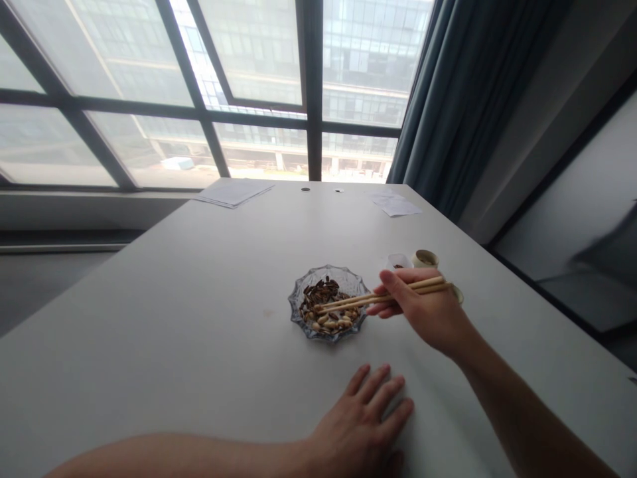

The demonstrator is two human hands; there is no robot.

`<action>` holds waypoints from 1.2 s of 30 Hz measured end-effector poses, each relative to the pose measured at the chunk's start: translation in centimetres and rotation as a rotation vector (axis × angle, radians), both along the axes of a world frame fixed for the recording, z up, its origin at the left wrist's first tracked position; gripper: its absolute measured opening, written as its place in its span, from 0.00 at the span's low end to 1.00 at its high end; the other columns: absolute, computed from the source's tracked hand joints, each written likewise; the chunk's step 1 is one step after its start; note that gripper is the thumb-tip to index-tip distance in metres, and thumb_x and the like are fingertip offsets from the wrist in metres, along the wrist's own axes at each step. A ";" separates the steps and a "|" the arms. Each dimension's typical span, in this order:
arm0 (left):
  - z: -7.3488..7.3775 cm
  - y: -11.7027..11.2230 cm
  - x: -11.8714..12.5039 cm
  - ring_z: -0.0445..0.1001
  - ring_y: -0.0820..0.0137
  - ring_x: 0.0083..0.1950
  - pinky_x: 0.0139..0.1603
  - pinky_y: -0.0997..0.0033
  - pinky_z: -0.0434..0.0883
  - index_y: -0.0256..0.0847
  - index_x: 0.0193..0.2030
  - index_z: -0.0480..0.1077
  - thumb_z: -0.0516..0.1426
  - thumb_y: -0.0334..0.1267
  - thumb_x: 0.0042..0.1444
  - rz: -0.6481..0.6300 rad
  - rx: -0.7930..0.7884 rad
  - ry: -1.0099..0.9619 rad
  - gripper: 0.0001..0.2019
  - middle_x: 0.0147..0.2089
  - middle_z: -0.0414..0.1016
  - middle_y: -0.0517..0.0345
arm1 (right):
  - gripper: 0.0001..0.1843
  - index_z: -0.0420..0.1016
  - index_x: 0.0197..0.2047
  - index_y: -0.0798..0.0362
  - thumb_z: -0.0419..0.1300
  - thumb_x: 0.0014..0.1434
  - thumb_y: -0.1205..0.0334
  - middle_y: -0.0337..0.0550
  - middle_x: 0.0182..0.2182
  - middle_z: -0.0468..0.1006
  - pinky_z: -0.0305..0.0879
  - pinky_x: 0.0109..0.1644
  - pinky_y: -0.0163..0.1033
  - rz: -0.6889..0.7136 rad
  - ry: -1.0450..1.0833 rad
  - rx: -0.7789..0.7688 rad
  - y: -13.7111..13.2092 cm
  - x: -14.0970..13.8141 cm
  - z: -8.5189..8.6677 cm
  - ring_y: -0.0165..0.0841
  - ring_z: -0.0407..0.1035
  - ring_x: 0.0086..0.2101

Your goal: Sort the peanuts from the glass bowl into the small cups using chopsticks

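Pinching chopsticks (348, 303), right hand (423, 315) over the glass dish rim (348, 275) — left hand (361, 425) open on the table (149, 318)

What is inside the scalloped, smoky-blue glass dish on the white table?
The glass dish holds dark striped sunflower seeds and pale peanut-shaped nuts. Wooden chopsticks in the right hand reach over them. The pile hides most of the dish's floor and anything beneath it.

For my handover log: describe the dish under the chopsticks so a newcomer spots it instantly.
On the white table, the right hand holds wooden chopsticks. Under their tips sits a scalloped glass dish, the only one heaped with seeds and nuts.
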State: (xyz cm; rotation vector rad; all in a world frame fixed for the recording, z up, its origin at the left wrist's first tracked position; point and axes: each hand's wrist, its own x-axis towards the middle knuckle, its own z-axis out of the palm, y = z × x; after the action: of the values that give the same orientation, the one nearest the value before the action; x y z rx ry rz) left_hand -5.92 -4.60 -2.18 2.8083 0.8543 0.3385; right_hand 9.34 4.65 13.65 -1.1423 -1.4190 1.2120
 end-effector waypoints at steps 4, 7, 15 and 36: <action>0.2 -0.1 0.0 0.51 0.47 0.77 0.75 0.41 0.49 0.41 0.74 0.58 0.59 0.49 0.69 -0.002 -0.005 0.003 0.31 0.77 0.56 0.46 | 0.26 0.86 0.34 0.56 0.72 0.55 0.38 0.53 0.29 0.86 0.83 0.27 0.38 -0.270 -0.166 0.156 -0.2 4.4 3.2 0.45 0.84 0.27; 0.2 -0.1 0.0 0.51 0.47 0.77 0.75 0.40 0.49 0.41 0.74 0.59 0.60 0.48 0.67 -0.001 -0.008 0.006 0.32 0.77 0.56 0.46 | 0.22 0.87 0.36 0.54 0.72 0.56 0.41 0.51 0.27 0.86 0.83 0.25 0.39 -0.463 -0.302 0.270 -0.1 7.5 4.5 0.45 0.83 0.24; 0.1 0.0 -0.1 0.50 0.47 0.77 0.75 0.41 0.49 0.41 0.74 0.58 0.56 0.50 0.70 -0.008 -0.025 -0.002 0.30 0.77 0.56 0.46 | 0.18 0.86 0.30 0.53 0.74 0.55 0.45 0.51 0.25 0.85 0.82 0.23 0.38 -0.380 -0.432 0.232 0.9 10.0 3.7 0.46 0.83 0.25; -0.4 0.1 0.1 0.51 0.47 0.77 0.75 0.40 0.48 0.40 0.73 0.59 0.55 0.49 0.72 -0.007 -0.002 -0.018 0.28 0.77 0.55 0.45 | 0.19 0.83 0.33 0.54 0.68 0.63 0.45 0.44 0.28 0.85 0.75 0.35 0.35 0.251 -0.219 0.139 0.3 -0.5 -1.3 0.35 0.80 0.30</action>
State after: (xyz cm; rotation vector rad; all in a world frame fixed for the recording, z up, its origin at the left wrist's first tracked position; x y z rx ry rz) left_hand -5.86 -4.54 -2.53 2.8016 0.8409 0.3613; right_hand 8.84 4.95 12.33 -1.0481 -1.8278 1.1626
